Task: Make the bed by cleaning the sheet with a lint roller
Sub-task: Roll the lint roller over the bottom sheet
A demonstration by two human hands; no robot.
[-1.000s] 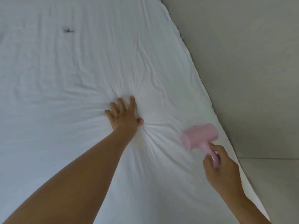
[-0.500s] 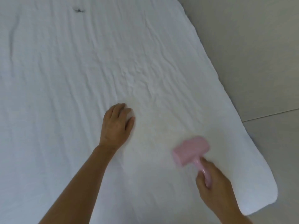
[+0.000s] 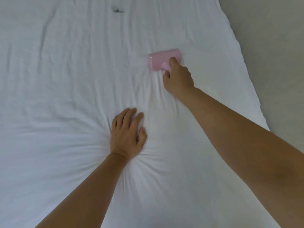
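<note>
A wrinkled white sheet covers the bed and fills most of the view. My right hand grips the handle of a pink lint roller, whose drum lies on the sheet right of centre. My left hand presses palm-down on the sheet nearer to me, and creases fan out around it. A small dark clump of lint or hair lies on the sheet at the far end, well beyond the roller.
The bed's right edge runs diagonally from the top toward the lower right. Beyond it lies a plain grey floor.
My right hand has pushed the roller forward, away from me, from near the bed's right edge to the sheet's middle. My left hand stays pressing on the sheet.
</note>
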